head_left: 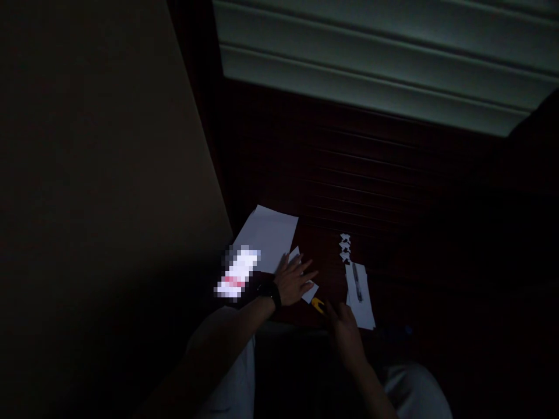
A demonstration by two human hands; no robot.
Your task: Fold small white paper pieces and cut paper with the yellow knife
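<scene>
The scene is very dark. My left hand (293,279), with a black watch on the wrist, lies flat with fingers spread on a small white paper piece (301,273) on the dark wooden table (323,256). My right hand (345,329) hovers just to the right, fingers loosely curled, its fingertips beside a yellow-handled tool (318,305) that lies on the table. I cannot make out whether the right hand grips the tool.
A larger white sheet (268,235) lies behind the left hand. A white paper strip (360,294) with a dark pen (357,282) on it sits to the right. Small folded white shapes (345,247) line up behind it. A wall rises at left.
</scene>
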